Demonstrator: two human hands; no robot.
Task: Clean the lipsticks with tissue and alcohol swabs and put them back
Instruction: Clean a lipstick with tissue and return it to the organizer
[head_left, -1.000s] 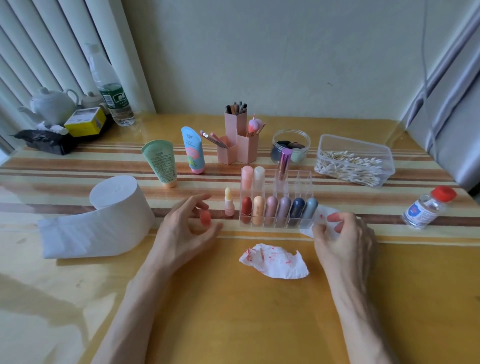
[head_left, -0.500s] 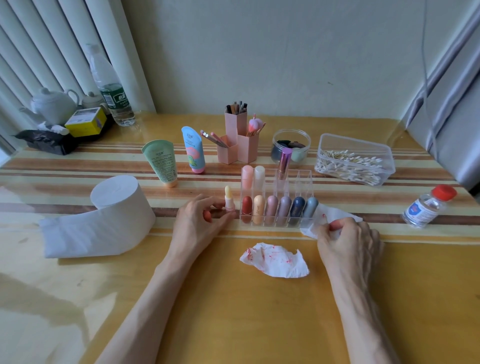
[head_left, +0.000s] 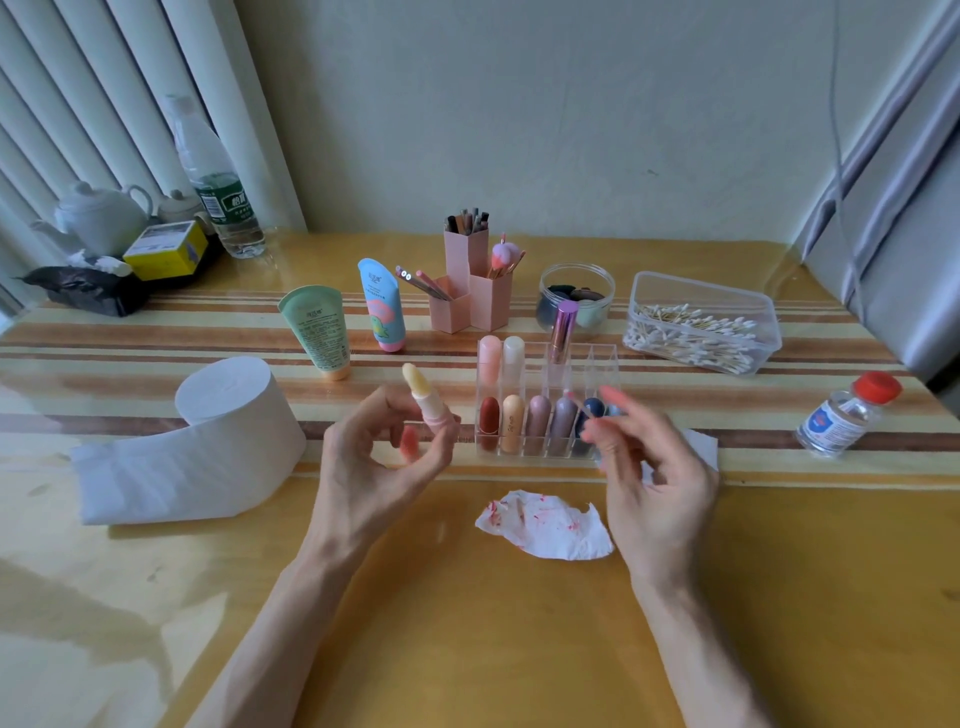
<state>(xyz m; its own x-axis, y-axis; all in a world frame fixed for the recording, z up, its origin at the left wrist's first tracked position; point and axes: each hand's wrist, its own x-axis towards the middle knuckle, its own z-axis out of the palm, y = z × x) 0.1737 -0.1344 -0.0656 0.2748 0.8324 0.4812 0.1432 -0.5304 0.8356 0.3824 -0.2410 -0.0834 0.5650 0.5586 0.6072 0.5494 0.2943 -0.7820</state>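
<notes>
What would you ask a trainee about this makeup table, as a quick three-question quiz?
1. True or false: the left hand holds an uncapped yellow lipstick.
2. Pick one: the crumpled tissue near the right hand shows
A) red smears
B) blue ink
C) no marks at all
3. Fill the gap: the small clear bottle at the far right of the table has a ___ cap.

Key: 1 true; 2 A; 3 red.
</notes>
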